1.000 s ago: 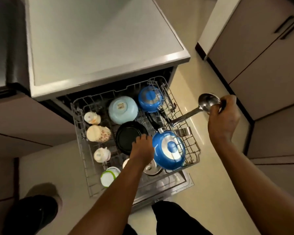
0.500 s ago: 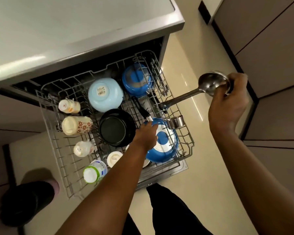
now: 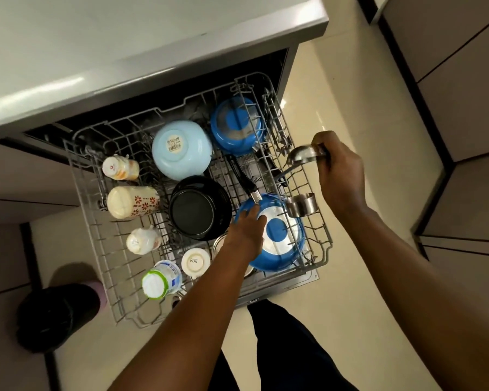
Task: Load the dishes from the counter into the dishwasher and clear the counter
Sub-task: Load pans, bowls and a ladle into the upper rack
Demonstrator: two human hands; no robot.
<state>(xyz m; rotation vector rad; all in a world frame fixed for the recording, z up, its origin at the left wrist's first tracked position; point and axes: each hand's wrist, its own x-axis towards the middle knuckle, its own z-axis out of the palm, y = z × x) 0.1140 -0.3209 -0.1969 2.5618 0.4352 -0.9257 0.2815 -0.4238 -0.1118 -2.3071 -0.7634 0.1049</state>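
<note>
The dishwasher rack (image 3: 96, 241) is pulled out below the counter edge (image 3: 158, 71). My right hand (image 3: 340, 167) grips the bowl end of a steel ladle (image 3: 301, 156), whose handle slants down into the rack's right side. My left hand (image 3: 247, 231) rests with spread fingers on the upturned blue pan (image 3: 283, 241) at the rack's front right. A second blue pan (image 3: 235, 128) stands at the back right. A light blue bowl (image 3: 181, 149) and a black pan (image 3: 199, 208) sit in the middle.
Several bottles and cups lie along the rack's left side, among them a flowered jar (image 3: 132, 201) and a green-rimmed bottle (image 3: 160, 280). A steel cup (image 3: 301, 204) sits at the right rim. A dark bin (image 3: 57, 314) stands on the floor at left. Cabinets line the right.
My right hand has carried the ladle down and left, so its bowl now sits just above the rack's right rim. My left hand stays on the front blue pan.
</note>
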